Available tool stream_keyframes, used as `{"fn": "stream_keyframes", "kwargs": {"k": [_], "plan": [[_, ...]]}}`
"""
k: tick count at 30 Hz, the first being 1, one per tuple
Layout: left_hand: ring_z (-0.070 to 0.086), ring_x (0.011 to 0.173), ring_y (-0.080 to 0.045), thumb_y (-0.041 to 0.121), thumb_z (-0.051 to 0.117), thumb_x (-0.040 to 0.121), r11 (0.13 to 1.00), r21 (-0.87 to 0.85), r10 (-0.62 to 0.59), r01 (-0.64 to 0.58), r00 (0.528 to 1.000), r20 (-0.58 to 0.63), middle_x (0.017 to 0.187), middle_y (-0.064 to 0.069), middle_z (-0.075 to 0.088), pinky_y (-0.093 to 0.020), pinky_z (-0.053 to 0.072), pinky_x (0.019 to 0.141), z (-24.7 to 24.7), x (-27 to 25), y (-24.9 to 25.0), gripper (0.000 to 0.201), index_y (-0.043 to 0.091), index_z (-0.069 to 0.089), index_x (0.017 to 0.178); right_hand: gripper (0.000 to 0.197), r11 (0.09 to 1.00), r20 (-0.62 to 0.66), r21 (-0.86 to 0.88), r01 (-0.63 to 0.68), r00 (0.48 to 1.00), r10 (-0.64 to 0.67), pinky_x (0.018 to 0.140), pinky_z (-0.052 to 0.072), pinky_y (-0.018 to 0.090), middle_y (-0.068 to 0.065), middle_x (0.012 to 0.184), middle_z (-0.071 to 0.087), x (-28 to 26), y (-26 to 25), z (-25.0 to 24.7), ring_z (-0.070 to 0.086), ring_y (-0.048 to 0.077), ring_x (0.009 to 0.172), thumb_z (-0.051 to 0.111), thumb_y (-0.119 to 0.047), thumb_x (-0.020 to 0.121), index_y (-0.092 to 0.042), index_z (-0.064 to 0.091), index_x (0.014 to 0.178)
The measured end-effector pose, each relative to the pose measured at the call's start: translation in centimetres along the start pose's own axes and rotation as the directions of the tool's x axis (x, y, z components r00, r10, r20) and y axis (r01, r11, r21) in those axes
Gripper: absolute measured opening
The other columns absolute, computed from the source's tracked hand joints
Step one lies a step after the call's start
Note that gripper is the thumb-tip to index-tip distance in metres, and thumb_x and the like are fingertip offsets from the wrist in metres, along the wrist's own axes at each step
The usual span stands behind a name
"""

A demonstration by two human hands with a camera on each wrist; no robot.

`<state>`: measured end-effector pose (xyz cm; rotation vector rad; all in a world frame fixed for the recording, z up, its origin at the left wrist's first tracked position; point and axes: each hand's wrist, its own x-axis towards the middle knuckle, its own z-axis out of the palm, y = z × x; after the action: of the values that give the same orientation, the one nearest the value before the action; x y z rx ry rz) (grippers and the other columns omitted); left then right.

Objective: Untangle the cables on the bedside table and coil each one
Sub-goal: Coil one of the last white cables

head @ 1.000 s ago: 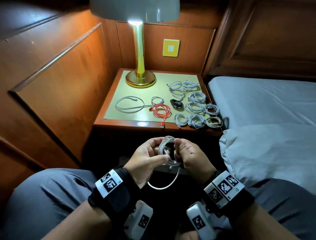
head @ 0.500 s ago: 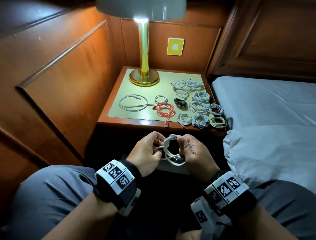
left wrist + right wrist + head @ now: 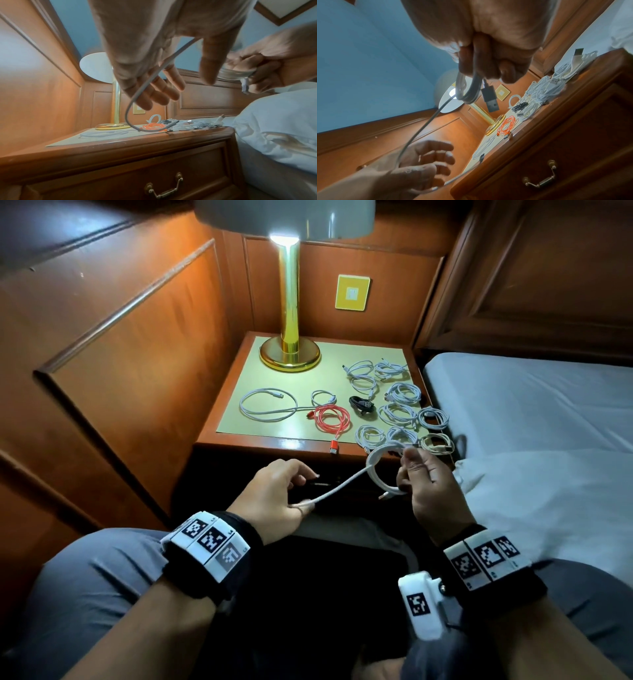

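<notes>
A white cable (image 3: 346, 485) runs between both hands; beyond them — a red coil (image 3: 331, 419), a black one (image 3: 360, 405), a gold lamp (image 3: 289, 350).

Head downward; wrist cameras upward, close.

On the wooden bedside bench (image 3: 239, 445) the brass lamp (image 3: 289, 350) stands at the back, small white cable coils (image 3: 399, 412) cluster right (bed side), red cable coil (image 3: 331, 419) front centre, large white cable loop (image 3: 267, 405) left

Wooden bedside table (image 3: 239, 445), yellow mat (image 3: 301, 385) on top: brass lamp (image 3: 289, 356), white cable coils (image 3: 399, 412), red cable (image 3: 331, 419), black cable (image 3: 361, 405).
</notes>
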<state>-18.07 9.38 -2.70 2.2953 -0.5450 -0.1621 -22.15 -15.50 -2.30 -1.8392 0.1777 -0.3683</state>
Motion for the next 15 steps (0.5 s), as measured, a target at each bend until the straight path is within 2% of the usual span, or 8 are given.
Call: {"fn": "stream_keyframes", "kwargs": {"k": [2,4,6,8,12,15], "plan": [[0.054,0.102,0.000,0.030,0.084,0.077,0.999,-0.011,0.038,-0.037,0.995,0.093,0.108,0.015,0.060,-0.008,0.040,0.088,0.4,-0.3,0.4,0.048,0.033,0.061,0.119,0.032,0.999,0.055,-0.021,0.030,0.998,-0.029,0.057,0.043,0.014,-0.003,0.063,0.049,-0.5,-0.2,0.6,0.046,0.003,0.054,0.042,-0.042,0.099,-0.023,0.056,0.077],[0.058,0.100,-0.001,0.036,0.084,0.078,0.997,-0.036,0.078,-0.074,0.990,0.116,0.107,0.014,0.064,-0.014,0.046,0.088,0.8,-0.7,1.0,0.046,0.032,0.064,0.119,0.037,0.997,0.098,-0.064,0.048,0.994,-0.042,0.059,0.042,0.018,-0.009,0.060,0.051,-1.0,0.0,1.0,0.047,0.005,0.057,0.041,-0.052,0.096,-0.026,0.056,0.075],[0.062,0.093,-0.007,0.039,0.081,0.080,0.989,-0.054,0.142,-0.138,0.987,0.070,0.101,0.010,0.066,-0.021,0.049,0.083,1.4,-0.9,1.4,0.036,0.029,0.070,0.113,0.042,0.996,0.151,-0.071,0.047,0.988,-0.036,0.062,0.042,0.026,-0.010,0.060,0.052,-1.3,0.1,1.3,0.047,0.009,0.059,0.039,-0.056,0.098,-0.025,0.054,0.074],[0.063,0.086,-0.011,0.043,0.080,0.080,0.977,-0.083,0.196,-0.194,0.981,0.009,0.096,0.008,0.066,-0.022,0.050,0.077,1.9,-0.9,1.4,0.033,0.026,0.073,0.108,0.042,0.996,0.187,-0.069,0.049,0.982,-0.036,0.064,0.042,0.031,-0.010,0.061,0.051,-1.4,0.1,1.4,0.046,0.010,0.059,0.038,-0.057,0.095,-0.023,0.052,0.074],[0.056,0.067,-0.010,0.045,0.078,0.079,0.952,-0.158,0.237,-0.261,0.959,-0.153,0.076,0.008,0.059,-0.014,0.042,0.061,2.6,-0.7,1.5,0.028,0.019,0.078,0.090,0.041,0.997,0.193,-0.054,0.052,0.980,-0.041,0.062,0.041,0.028,-0.010,0.060,0.051,-1.6,-0.1,1.5,0.046,0.009,0.058,0.038,-0.056,0.095,-0.023,0.051,0.073],[0.054,0.062,-0.011,0.045,0.071,0.083,0.954,-0.111,0.257,-0.279,0.949,-0.182,0.069,0.005,0.057,-0.015,0.039,0.056,3.3,-0.5,1.2,0.030,0.016,0.079,0.083,0.040,0.998,0.182,-0.017,0.054,0.982,-0.050,0.061,0.040,0.024,-0.010,0.060,0.049,-1.7,-0.3,1.4,0.044,0.009,0.058,0.038,-0.052,0.096,-0.022,0.049,0.072]]}}
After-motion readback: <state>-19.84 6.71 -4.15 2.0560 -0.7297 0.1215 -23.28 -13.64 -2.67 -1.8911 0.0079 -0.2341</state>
